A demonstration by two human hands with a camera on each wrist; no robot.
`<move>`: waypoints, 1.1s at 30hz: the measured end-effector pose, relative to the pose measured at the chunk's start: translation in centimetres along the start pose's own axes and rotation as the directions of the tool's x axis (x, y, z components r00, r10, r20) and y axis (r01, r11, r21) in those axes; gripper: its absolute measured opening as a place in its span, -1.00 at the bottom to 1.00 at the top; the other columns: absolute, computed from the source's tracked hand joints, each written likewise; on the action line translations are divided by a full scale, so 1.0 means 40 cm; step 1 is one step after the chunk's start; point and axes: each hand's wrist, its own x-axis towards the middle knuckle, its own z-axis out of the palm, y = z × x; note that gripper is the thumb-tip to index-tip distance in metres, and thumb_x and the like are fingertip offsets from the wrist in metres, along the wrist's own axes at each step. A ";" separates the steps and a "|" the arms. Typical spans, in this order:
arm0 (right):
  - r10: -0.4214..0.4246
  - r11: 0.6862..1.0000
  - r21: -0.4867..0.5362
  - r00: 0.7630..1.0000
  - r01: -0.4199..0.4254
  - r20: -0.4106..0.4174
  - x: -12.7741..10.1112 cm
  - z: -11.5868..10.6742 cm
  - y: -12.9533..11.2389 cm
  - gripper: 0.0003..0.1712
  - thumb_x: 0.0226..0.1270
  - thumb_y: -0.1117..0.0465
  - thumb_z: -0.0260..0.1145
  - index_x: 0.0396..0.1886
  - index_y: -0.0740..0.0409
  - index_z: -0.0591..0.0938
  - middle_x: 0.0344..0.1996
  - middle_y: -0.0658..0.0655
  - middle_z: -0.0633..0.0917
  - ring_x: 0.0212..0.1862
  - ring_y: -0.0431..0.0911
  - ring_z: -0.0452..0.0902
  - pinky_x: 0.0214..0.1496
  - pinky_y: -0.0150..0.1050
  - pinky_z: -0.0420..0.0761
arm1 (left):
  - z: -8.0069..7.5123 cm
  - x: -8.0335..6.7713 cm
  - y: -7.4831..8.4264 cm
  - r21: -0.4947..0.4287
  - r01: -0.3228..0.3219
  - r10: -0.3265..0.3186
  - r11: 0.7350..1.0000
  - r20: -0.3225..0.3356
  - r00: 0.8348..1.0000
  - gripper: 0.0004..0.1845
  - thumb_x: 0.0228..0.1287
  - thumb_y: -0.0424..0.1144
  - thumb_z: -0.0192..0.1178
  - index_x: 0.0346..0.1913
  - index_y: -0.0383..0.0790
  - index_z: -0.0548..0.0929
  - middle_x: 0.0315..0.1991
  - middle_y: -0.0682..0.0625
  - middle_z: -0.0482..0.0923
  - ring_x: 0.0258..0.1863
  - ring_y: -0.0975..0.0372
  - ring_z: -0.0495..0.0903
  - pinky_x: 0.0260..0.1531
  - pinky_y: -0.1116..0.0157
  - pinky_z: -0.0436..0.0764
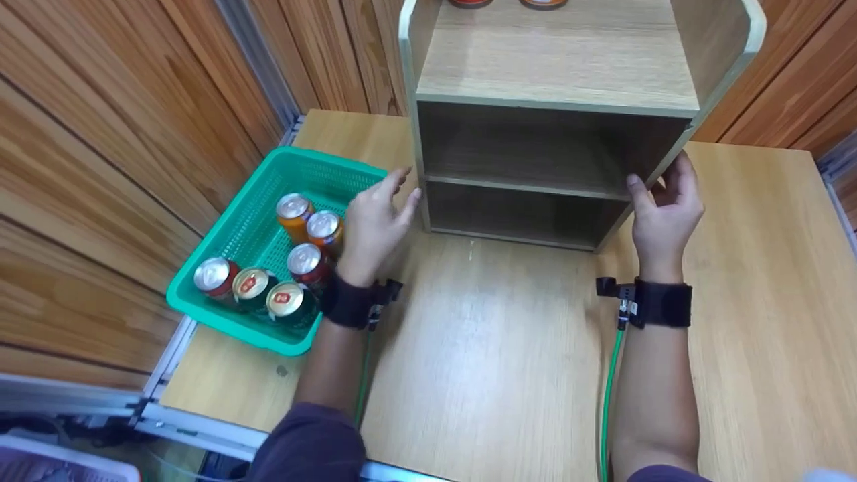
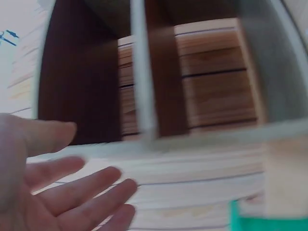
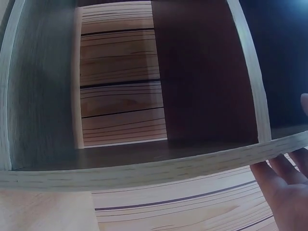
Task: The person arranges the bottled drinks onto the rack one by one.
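A small wooden shelf (image 1: 562, 87) stands at the back of the table, with its lower compartments facing me. My right hand (image 1: 666, 217) grips the shelf's right side panel, thumb at the front edge and fingers round the outer face. In the right wrist view, fingers (image 3: 284, 178) lie along the outside of that panel. Beside the shelf's left panel, my left hand (image 1: 375, 224) holds nothing, its thumb and fingers spread. The left wrist view has that hand (image 2: 72, 187) close to the panel's edge. Below it in the head view is a green basket (image 1: 231, 217).
Several drink cans (image 1: 251, 284) stand in the basket, some partly behind my left wrist. The bottoms of two cans (image 1: 543, 3) show on the shelf's top level. Wood-plank walls (image 1: 114, 134) border the table (image 1: 495, 375). A green cable (image 1: 610, 395) runs along each forearm.
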 end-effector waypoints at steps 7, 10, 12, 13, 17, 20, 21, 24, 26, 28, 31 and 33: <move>0.012 0.997 -0.070 1.000 -0.011 0.007 0.004 0.019 0.013 -0.39 -0.02 0.58 0.25 0.10 0.20 0.46 0.06 0.16 0.49 0.12 -0.03 0.36 0.10 -0.13 0.38 | -0.176 -0.023 -0.021 0.154 0.018 -0.034 0.988 0.101 0.994 -0.46 0.22 0.18 -0.10 0.05 -0.11 0.54 -0.09 0.00 0.57 -0.20 0.20 0.57 -0.21 0.22 0.53; 0.037 0.994 -0.108 0.999 -0.035 0.009 0.005 0.024 0.014 -0.38 0.00 0.55 0.25 0.12 0.16 0.44 0.08 0.12 0.48 0.13 -0.07 0.35 0.12 -0.15 0.36 | -0.246 -0.037 -0.044 0.208 0.039 -0.073 0.977 0.158 0.985 -0.43 0.20 0.23 -0.12 0.08 -0.07 0.52 -0.19 -0.02 0.61 -0.35 0.18 0.57 -0.38 0.20 0.54; 0.046 0.992 -0.116 0.999 -0.045 0.010 0.009 0.027 0.014 -0.38 0.01 0.54 0.25 0.13 0.14 0.43 0.09 0.10 0.47 0.14 -0.09 0.34 0.13 -0.16 0.35 | -0.284 -0.039 -0.065 0.239 0.073 -0.121 0.968 0.193 0.974 -0.42 0.19 0.25 -0.12 0.11 -0.03 0.50 -0.22 -0.02 0.61 -0.56 0.18 0.49 -0.58 0.21 0.46; 0.046 0.992 -0.119 0.999 -0.045 0.011 0.012 0.028 0.014 -0.38 0.02 0.54 0.24 0.14 0.13 0.43 0.09 0.10 0.47 0.14 -0.09 0.34 0.13 -0.17 0.35 | -0.299 -0.036 -0.078 0.252 0.091 -0.147 0.963 0.210 0.967 -0.42 0.18 0.25 -0.13 0.12 -0.02 0.49 -0.29 -0.01 0.60 -0.63 0.18 0.43 -0.64 0.23 0.41; 0.042 0.993 -0.113 0.999 -0.042 0.002 0.023 0.025 0.015 -0.37 0.02 0.54 0.24 0.14 0.13 0.42 0.10 0.08 0.46 0.15 -0.10 0.33 0.14 -0.18 0.35 | -0.325 -0.009 -0.146 0.273 0.153 -0.228 0.950 0.266 0.937 -0.40 0.17 0.27 -0.13 0.13 -0.02 0.48 -0.34 -0.01 0.60 -0.74 0.14 0.32 -0.73 0.22 0.29; 0.044 0.993 -0.108 0.999 -0.045 -0.013 0.026 0.017 0.018 -0.37 0.01 0.54 0.24 0.14 0.13 0.42 0.10 0.08 0.45 0.15 -0.10 0.32 0.14 -0.19 0.34 | -0.309 0.022 -0.208 0.273 0.186 -0.278 0.944 0.351 0.894 -0.41 0.17 0.25 -0.09 0.13 -0.04 0.47 -0.23 -0.06 0.60 -0.48 0.07 0.52 -0.53 0.12 0.47; 0.047 0.993 -0.104 0.999 -0.049 -0.018 0.027 0.015 0.019 -0.37 0.01 0.55 0.24 0.14 0.13 0.42 0.10 0.08 0.45 0.16 -0.10 0.32 0.14 -0.19 0.34 | -0.298 0.032 -0.229 0.272 0.193 -0.290 0.943 0.384 0.876 -0.43 0.19 0.22 -0.07 0.14 -0.05 0.47 -0.15 -0.07 0.58 -0.35 0.05 0.54 -0.42 0.08 0.50; 0.058 0.995 -0.075 0.998 -0.060 -0.026 0.027 0.008 0.025 -0.35 -0.02 0.59 0.23 0.13 0.15 0.42 0.10 0.10 0.45 0.15 -0.09 0.32 0.14 -0.18 0.34 | -0.264 0.057 -0.285 0.273 0.201 -0.315 0.941 0.483 0.817 -0.54 0.26 0.01 0.00 0.17 -0.08 0.44 0.04 -0.09 0.47 0.00 0.01 0.43 -0.13 -0.03 0.43; 0.065 0.996 -0.055 0.997 -0.067 -0.027 0.028 0.004 0.030 -0.32 -0.05 0.63 0.22 0.13 0.16 0.42 0.10 0.11 0.46 0.15 -0.08 0.32 0.13 -0.17 0.35 | -0.244 0.071 -0.315 0.263 0.204 -0.318 0.943 0.535 0.782 -0.58 0.27 -0.17 0.02 0.20 -0.08 0.40 0.13 -0.10 0.38 0.13 0.00 0.30 0.00 -0.05 0.33; 0.071 0.997 -0.039 0.997 -0.072 -0.027 0.029 0.001 0.034 -0.30 -0.08 0.66 0.20 0.13 0.16 0.42 0.10 0.12 0.46 0.15 -0.07 0.32 0.12 -0.16 0.35 | -0.227 0.080 -0.338 0.249 0.215 -0.323 0.944 0.576 0.751 -0.54 0.24 -0.31 -0.01 0.22 -0.04 0.37 0.22 -0.12 0.26 0.22 -0.01 0.17 0.08 -0.06 0.24; 0.078 0.996 -0.035 0.997 -0.079 -0.025 0.028 -0.003 0.040 -0.28 -0.09 0.68 0.20 0.14 0.15 0.41 0.10 0.11 0.45 0.15 -0.07 0.32 0.12 -0.16 0.36 | -0.212 0.087 -0.364 0.233 0.231 -0.327 0.945 0.621 0.712 -0.47 0.20 -0.41 -0.05 0.25 0.00 0.33 0.29 -0.15 0.12 0.29 -0.03 0.00 0.15 -0.07 0.11; 0.082 0.996 -0.039 0.996 -0.083 -0.023 0.025 -0.005 0.042 -0.28 -0.09 0.68 0.20 0.14 0.15 0.41 0.11 0.11 0.45 0.16 -0.07 0.32 0.11 -0.16 0.36 | -0.207 0.086 -0.377 0.217 0.244 -0.327 0.945 0.634 0.701 -0.45 0.19 -0.44 -0.06 0.25 0.00 0.32 0.29 -0.16 0.12 0.28 -0.03 0.02 0.15 -0.07 0.12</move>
